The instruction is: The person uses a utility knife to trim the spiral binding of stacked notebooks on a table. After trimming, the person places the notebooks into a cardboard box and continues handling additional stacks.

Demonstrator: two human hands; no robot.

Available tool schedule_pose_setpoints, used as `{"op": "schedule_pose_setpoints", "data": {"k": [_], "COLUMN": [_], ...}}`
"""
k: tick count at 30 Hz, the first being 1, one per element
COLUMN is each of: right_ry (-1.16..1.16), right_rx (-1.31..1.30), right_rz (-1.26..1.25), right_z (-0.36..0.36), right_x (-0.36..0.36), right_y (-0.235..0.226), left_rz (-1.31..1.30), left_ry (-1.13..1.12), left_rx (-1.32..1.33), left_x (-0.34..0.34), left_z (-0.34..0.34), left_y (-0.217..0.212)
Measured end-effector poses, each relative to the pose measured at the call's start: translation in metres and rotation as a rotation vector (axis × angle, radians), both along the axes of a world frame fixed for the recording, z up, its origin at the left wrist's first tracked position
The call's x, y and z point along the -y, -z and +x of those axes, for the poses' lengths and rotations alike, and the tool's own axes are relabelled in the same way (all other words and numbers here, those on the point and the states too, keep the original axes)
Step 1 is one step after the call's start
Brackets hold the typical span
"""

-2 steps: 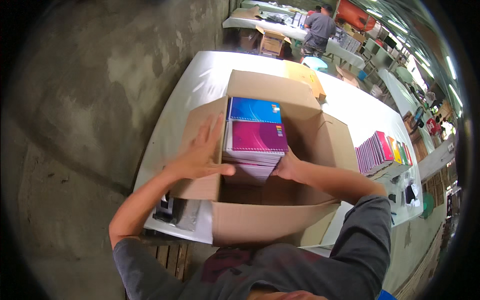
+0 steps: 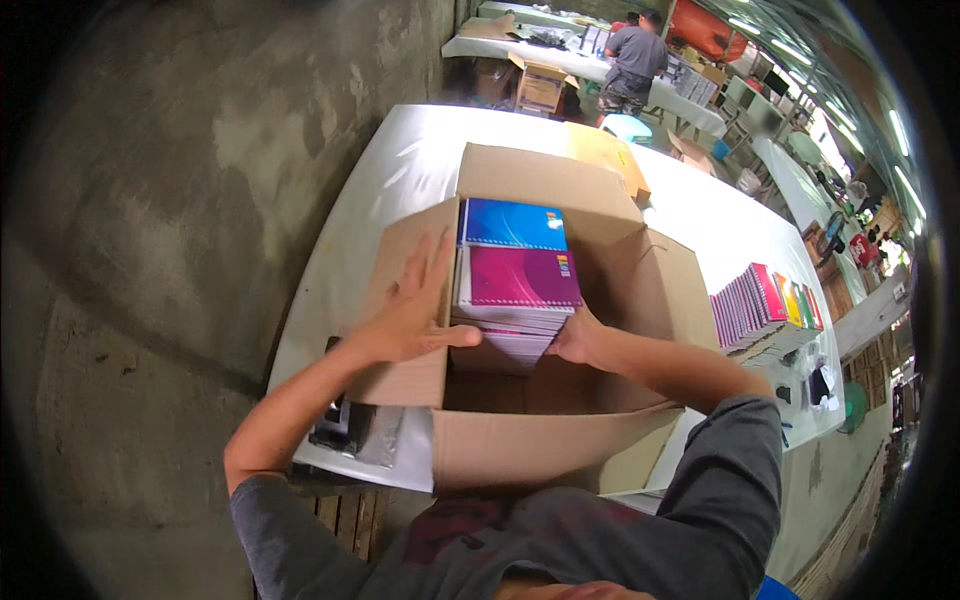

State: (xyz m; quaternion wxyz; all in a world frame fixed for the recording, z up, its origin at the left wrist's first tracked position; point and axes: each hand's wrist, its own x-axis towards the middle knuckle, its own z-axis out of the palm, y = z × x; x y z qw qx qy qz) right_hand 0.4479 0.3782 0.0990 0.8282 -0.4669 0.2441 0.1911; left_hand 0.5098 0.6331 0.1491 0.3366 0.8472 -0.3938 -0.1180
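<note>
An open cardboard box stands on the white table, its flaps spread outward. Inside, toward its left side, are spiral notebooks: a stack with a magenta cover on top, and a blue-covered notebook behind it. My left hand lies with fingers spread over the left flap, its thumb reaching past the flap's edge to the stack's near left side. Down in the box, my right hand grips the magenta stack's near right corner. Some of its fingers are hidden against the stack.
On the table's right stands a row of magenta, yellow and green notebooks. A yellow-brown carton sits behind the box. Dark items in clear plastic lie near the left corner. Far off, a person stands at another table.
</note>
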Motion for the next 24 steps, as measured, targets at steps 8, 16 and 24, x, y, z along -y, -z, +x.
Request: {"op": "schedule_pose_setpoints", "data": {"k": [8, 16, 24], "right_ry": [-0.141, -0.518, -0.219], "right_rx": [0.289, 0.950, 0.645], "right_rz": [0.408, -1.389, -0.758], "right_z": [0.006, 0.002, -0.024], "right_x": [0.006, -0.003, 0.000], "right_y": [0.046, 0.013, 0.035], "left_rz": [-0.360, -0.534, -0.432], "left_ry": [-0.018, 0.078, 0.168], "left_rx": [-0.125, -0.193, -0.122], "left_x": [0.031, 0.030, 0.027], "left_z": [0.002, 0.000, 0.002], "left_y": [0.028, 0.032, 0.030]}}
